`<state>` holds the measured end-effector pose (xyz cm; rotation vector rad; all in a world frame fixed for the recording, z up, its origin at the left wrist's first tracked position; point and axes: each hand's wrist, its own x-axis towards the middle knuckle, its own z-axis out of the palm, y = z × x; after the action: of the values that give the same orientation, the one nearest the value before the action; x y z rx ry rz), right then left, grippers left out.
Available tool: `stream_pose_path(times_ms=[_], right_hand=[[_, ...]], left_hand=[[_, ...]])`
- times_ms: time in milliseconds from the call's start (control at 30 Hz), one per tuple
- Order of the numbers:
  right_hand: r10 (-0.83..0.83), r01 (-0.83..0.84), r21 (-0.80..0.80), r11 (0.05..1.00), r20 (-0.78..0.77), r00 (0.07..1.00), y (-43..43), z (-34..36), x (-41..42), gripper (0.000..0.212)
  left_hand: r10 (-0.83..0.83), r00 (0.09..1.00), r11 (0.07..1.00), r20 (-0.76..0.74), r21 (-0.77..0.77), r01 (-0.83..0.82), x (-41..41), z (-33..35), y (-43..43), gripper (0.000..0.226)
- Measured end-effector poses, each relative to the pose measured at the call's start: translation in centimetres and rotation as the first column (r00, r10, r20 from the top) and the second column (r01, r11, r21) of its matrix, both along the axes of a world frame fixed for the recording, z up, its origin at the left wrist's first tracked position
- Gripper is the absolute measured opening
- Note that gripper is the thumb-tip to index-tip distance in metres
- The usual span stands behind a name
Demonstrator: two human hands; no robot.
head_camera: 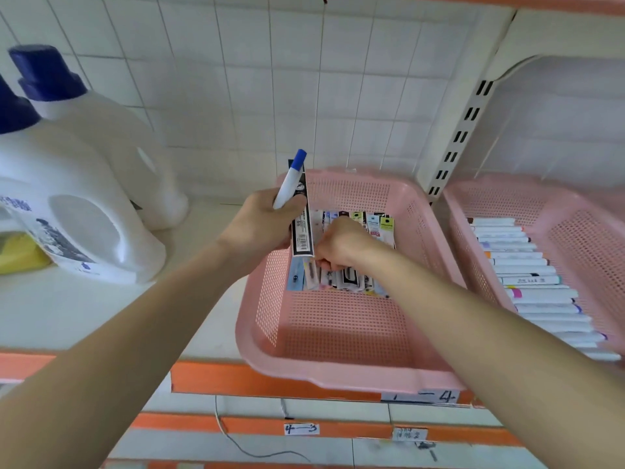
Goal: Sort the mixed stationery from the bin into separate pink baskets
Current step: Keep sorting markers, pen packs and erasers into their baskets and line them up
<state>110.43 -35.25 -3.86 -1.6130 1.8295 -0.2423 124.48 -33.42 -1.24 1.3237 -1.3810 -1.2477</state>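
Sticking up from the left fingers [293,207] stands the marker [288,183].

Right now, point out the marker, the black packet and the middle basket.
marker [286,186], head view, white barrel
black packet [303,236], head view, barcode end
middle basket [338,374], head view, front rim

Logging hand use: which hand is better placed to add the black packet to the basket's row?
Left. The left hand holds the black packet just above the row of packets; the right hand is pinching packets there.

White tiled wall [236,79]; orange-edged cream shelving [270,380].
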Motion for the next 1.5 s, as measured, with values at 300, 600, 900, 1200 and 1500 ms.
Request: stream_pose_path(times_ms=[300,600,900,1200,1500], right_hand=[[-0.079,0.058,0.057,0.997,0.5,0.862,1.9,1.9,-3.6,0.02],[-0.105,0.121,0.026,0.992,0.696,0.71,3.9,3.3,-5.7,0.003],[-0.185,0.234,0.009,0.972,0.644,0.742,3.2,2.2,-6.1,0.016],[-0.01,0.031,-0.098,0.995,0.208,0.978,1.9,0.7,-4.1,0.007],[0.184,-0.213,-0.185,0.96,-0.16,0.97,1.1,-0.6,-1.5,0.01]], left_hand=[[-0.04,0.995,0.997,-0.09,0.057,0.046,-1.9,-0.4,-1.1,0.033],[0.042,0.996,0.994,-0.077,0.102,-0.034,-4.0,-1.3,-0.3,0.015],[0.121,0.983,0.982,-0.136,0.163,-0.098,-3.0,-0.1,0.7,0.014],[0.106,0.981,0.978,-0.16,0.193,-0.074,-1.7,0.0,1.2,0.017],[0.058,0.985,0.982,-0.16,0.189,-0.027,-1.5,-0.2,1.0,0.02]])
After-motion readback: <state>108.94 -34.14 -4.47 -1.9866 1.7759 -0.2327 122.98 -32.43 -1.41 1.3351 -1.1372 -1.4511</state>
